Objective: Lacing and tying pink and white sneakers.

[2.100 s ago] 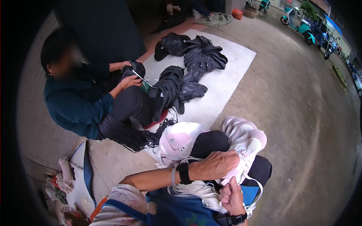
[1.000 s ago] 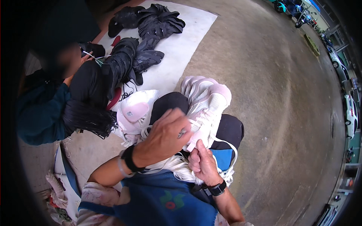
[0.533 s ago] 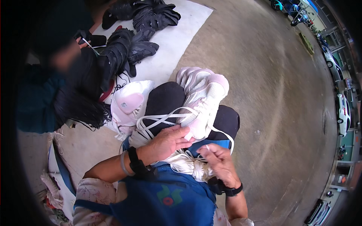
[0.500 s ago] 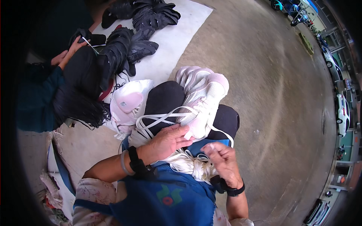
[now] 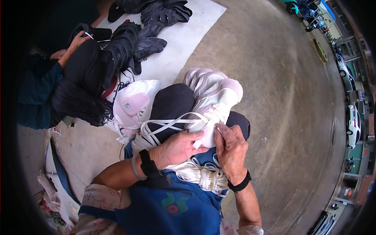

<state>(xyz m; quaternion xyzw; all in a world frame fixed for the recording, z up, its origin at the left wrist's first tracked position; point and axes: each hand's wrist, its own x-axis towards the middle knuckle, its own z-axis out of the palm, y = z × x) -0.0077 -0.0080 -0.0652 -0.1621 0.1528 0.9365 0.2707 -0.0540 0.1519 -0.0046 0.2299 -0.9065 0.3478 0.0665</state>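
A white and pink shoe upper (image 5: 211,113) lies across my knees, on top of several nested ones. My left hand (image 5: 180,149) grips its near end, thumb above and fingers beneath, next to a small white tab (image 5: 197,144). My right hand (image 5: 232,147) is pinched at the upper's right edge, on the tip of a white shoelace; the rest of that lace is partly hidden by the hand. Another stretch of white lace (image 5: 166,122) loops out to the left from the eyelets. A bundle of loose white laces (image 5: 203,175) rests on my lap over the blue apron (image 5: 156,207).
Left of my knee is a white bag-like wrapping (image 5: 147,88) with a pink piece (image 5: 133,102). Farther left, a co-worker's hand (image 5: 78,41) handles a black upper beside piled black uppers (image 5: 123,43) on a white sheet (image 5: 205,17). Parked vehicles (image 5: 353,125) line the far right.
My right hand has moved up and inward to the upper's right edge; the lace end that hung there is drawn up. My left hand stays on the upper.
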